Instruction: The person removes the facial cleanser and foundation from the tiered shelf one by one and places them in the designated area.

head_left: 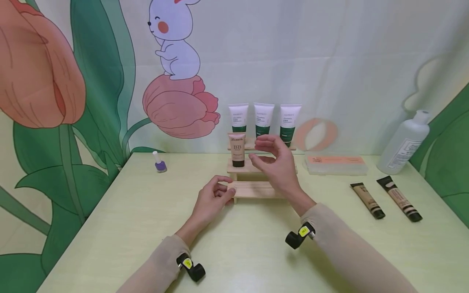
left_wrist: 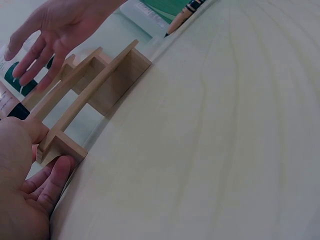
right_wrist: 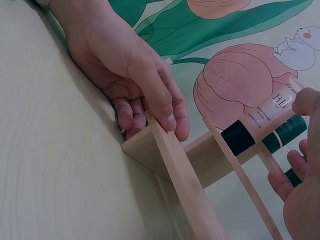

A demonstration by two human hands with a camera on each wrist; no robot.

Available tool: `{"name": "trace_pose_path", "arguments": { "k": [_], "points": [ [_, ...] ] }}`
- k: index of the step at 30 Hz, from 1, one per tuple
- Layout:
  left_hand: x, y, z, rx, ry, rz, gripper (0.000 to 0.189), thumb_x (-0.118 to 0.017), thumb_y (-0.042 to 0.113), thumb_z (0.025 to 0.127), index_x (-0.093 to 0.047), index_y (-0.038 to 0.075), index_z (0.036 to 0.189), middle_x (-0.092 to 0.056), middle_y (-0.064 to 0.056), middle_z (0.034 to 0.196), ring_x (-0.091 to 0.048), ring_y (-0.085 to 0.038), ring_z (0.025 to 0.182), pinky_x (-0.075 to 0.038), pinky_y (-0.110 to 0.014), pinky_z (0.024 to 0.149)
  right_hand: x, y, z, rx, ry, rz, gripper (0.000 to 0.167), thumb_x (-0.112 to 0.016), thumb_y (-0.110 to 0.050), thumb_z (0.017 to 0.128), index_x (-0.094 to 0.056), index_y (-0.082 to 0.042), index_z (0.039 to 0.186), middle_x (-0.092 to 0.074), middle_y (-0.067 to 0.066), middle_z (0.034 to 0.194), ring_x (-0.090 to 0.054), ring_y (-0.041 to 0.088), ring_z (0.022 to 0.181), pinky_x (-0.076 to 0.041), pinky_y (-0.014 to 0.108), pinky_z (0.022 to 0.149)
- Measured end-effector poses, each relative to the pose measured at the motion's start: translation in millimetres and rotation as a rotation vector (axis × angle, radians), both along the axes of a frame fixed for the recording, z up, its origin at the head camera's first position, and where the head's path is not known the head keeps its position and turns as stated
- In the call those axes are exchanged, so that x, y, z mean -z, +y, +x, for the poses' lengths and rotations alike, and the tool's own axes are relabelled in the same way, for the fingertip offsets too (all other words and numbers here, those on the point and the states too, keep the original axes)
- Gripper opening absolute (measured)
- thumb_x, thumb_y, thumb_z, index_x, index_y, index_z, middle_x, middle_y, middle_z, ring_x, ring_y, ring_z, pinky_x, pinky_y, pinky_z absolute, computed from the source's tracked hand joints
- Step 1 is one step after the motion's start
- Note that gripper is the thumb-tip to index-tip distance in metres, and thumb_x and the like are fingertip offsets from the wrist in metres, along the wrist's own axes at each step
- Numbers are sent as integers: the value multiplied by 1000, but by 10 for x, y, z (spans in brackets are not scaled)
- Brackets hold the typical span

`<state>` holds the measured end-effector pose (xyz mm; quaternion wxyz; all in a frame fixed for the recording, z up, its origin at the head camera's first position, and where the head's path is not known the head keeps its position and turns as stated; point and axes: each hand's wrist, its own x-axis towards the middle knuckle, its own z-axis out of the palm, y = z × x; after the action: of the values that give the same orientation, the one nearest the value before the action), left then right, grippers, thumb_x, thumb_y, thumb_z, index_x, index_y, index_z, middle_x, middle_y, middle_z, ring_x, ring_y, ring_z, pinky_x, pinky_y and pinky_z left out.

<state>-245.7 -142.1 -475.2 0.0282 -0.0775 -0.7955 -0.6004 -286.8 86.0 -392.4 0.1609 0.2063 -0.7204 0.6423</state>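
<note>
A small three-step wooden stand (head_left: 258,190) stands on the table against the backdrop. My left hand (head_left: 210,200) grips the left end of its lowest step, thumb (right_wrist: 161,107) on top and fingers curled beneath. On the middle step, at the left, a beige BB cream tube (head_left: 237,149) with a black cap stands upright. Just right of that tube hovers my right hand (head_left: 279,170), its fingers loosely bent and apart with nothing between them. Behind, three white-and-green tubes (head_left: 263,117) stand on the top step, their lower parts partly hidden by the right hand.
Two dark-capped beige tubes, a shorter one (head_left: 368,201) and a longer one (head_left: 399,199), lie at the right. Behind them are a flat clear box (head_left: 336,164) with an orange label and a white bottle (head_left: 404,143). A purple nail polish bottle (head_left: 160,165) stands far left.
</note>
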Motion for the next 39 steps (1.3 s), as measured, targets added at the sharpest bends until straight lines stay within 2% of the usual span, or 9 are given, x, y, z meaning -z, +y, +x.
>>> {"name": "trace_pose_path", "arguments": {
  "k": [9,11,18,26,39],
  "points": [
    [-4,5,5,-2,1,5,29,-79,19,107,-70,17,134,-79,-7,103,-77,-20,85,-60,-29,76,25,-140,-45,-26,-14,10,51,-85,-11,101,-61,-10,146,-67,15,145,-69,29,131,-55,63,110],
    [-5,5,8,-2,2,5,29,-79,19,107,-70,17,134,-79,-7,103,-77,-20,85,-60,-29,76,29,-162,-53,-35,-18,11,51,-85,-11,101,-61,-10,146,-66,16,146,-69,29,131,-57,60,110],
    [11,3,0,9,6,12,29,-79,20,107,-70,17,134,-79,-7,103,-78,-21,86,-62,-29,77,54,-226,-73,-60,-30,8,51,-85,-12,101,-62,-14,146,-68,6,143,-69,28,129,-60,51,107],
    [1,-9,3,-1,5,7,29,-79,19,106,-70,17,133,-79,-6,102,-78,-21,85,-60,-29,76,47,-311,-103,-63,-50,14,49,-83,-10,102,-62,-14,145,-70,6,139,-71,25,125,-62,42,105],
    [-14,-10,8,8,11,16,29,-78,19,107,-69,16,134,-80,-6,102,-78,-20,85,-60,-27,76,66,-401,-134,-63,-77,29,45,-78,-8,104,-61,-11,146,-72,11,132,-70,27,120,-59,48,108]
  ]
}}
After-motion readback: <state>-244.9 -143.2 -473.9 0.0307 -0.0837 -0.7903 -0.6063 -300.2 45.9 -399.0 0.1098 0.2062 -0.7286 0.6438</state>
